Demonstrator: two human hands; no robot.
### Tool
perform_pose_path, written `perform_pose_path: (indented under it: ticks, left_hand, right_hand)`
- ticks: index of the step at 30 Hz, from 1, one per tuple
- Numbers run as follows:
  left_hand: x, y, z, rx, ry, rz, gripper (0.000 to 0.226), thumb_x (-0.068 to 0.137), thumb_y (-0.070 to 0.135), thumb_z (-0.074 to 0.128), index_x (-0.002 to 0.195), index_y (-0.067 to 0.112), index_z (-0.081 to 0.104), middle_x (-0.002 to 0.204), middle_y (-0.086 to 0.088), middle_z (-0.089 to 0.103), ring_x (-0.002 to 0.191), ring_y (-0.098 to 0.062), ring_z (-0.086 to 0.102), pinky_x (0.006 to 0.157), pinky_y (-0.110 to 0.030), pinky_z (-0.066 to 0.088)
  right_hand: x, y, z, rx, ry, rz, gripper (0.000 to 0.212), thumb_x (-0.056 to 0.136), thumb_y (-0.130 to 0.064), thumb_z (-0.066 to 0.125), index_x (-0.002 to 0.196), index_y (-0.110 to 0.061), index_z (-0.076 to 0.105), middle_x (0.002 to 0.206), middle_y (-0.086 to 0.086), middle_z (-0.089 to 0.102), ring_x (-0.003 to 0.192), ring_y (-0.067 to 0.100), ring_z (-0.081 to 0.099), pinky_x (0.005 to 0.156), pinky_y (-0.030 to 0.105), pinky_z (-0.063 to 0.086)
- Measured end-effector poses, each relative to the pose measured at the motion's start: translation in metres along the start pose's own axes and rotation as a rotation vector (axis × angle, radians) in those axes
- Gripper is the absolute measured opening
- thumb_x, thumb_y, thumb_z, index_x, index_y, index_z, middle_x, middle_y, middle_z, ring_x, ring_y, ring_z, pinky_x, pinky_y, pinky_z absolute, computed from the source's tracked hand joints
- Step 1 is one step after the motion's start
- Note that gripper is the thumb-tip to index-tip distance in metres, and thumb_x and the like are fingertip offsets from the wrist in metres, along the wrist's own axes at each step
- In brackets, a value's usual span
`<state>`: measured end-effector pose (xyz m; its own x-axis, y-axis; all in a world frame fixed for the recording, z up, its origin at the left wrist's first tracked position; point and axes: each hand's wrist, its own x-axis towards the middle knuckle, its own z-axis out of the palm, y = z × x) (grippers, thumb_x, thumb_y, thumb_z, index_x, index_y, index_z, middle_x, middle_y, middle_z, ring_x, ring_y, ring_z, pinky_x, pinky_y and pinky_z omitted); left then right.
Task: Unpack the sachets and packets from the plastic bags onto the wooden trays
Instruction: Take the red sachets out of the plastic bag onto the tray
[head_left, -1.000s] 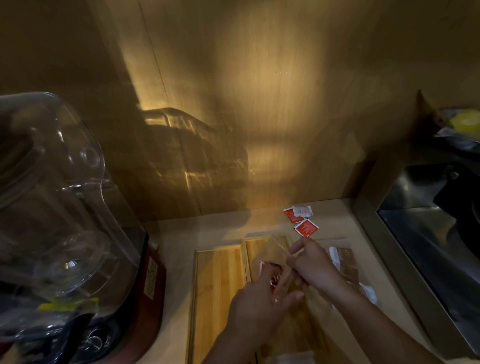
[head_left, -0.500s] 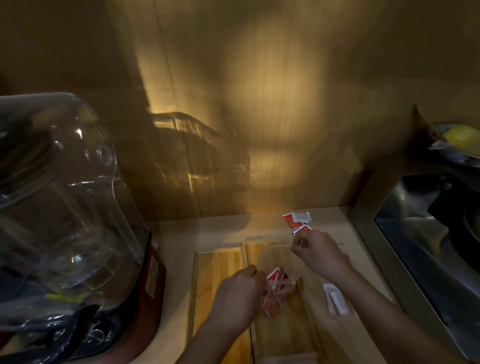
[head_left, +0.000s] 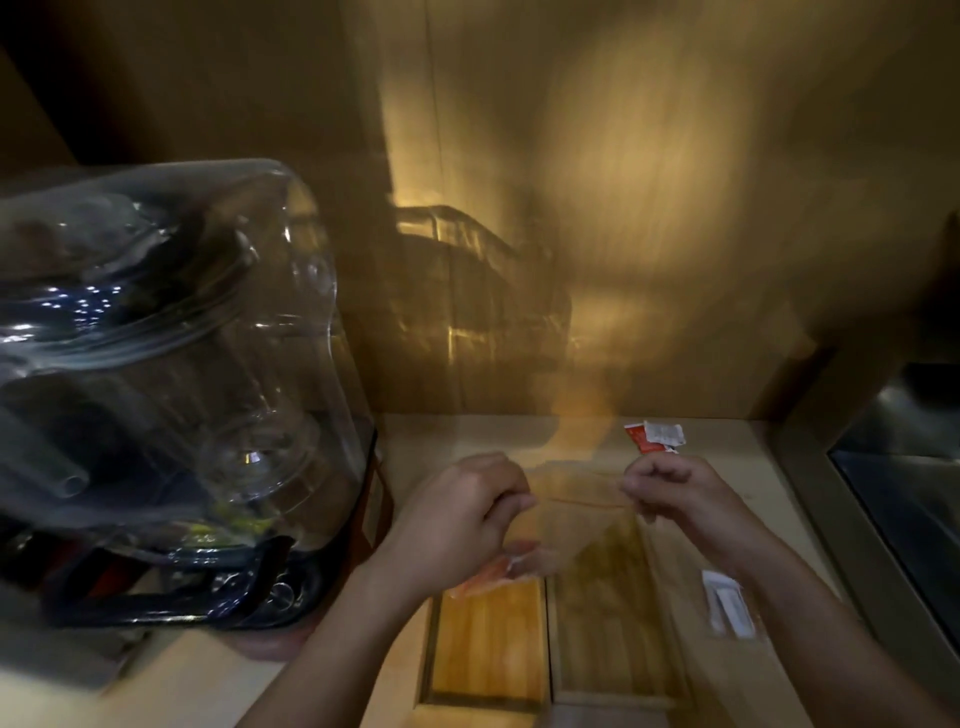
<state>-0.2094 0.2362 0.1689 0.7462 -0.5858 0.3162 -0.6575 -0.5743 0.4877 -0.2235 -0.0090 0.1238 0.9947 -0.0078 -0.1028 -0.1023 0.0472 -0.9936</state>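
Note:
A clear plastic bag (head_left: 587, 519) is stretched between my two hands above the wooden trays. My left hand (head_left: 462, 514) pinches its left edge and my right hand (head_left: 675, 493) pinches its right edge. Red sachets (head_left: 498, 569), blurred, hang at the bag's lower left, just under my left hand. Two wooden trays lie side by side below: the left tray (head_left: 488, 644) and the right tray (head_left: 613, 623), seen partly through the bag. More red and white sachets (head_left: 655, 435) lie on the counter beyond my right hand.
A white packet in clear wrap (head_left: 727, 605) lies on the counter right of the trays. A large clear plastic appliance cover (head_left: 171, 374) on a dark base stands at the left. A steel sink (head_left: 904, 478) borders the right. A wooden wall stands behind.
My hands moved apart and upward, pulling the bag open and taut. The red sachets shifted down to the bag's lower left. The camera view swung to the left.

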Motion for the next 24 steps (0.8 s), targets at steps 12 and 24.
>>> perform_pose_path:
  ticks: [12,24]
  left_hand:
    - [-0.005,-0.003,-0.05,-0.405,0.107,-0.193,0.015,0.087,0.018,0.059,0.075,0.023,0.065,0.074,0.008,0.061,0.071,-0.003,0.058,0.066,-0.015,0.046]
    - [-0.03,-0.081,0.036,-0.679,0.204,-0.896,0.018,0.092,0.013,0.054,0.079,0.004,0.062,0.065,-0.004,0.058,0.058,-0.014,0.054,0.053,-0.023,0.046]
  right_hand:
    - [-0.004,0.088,0.057,0.321,-0.232,0.293,0.062,0.055,-0.018,0.083,0.11,0.002,0.063,0.114,0.022,0.065,0.095,0.027,0.063,0.069,0.033,0.052]
    - [-0.042,0.143,0.073,0.35,-0.014,0.699,0.037,0.082,-0.001,0.061,0.111,0.02,0.05,0.074,0.024,0.071,0.046,0.023,0.068,0.034,0.023,0.048]
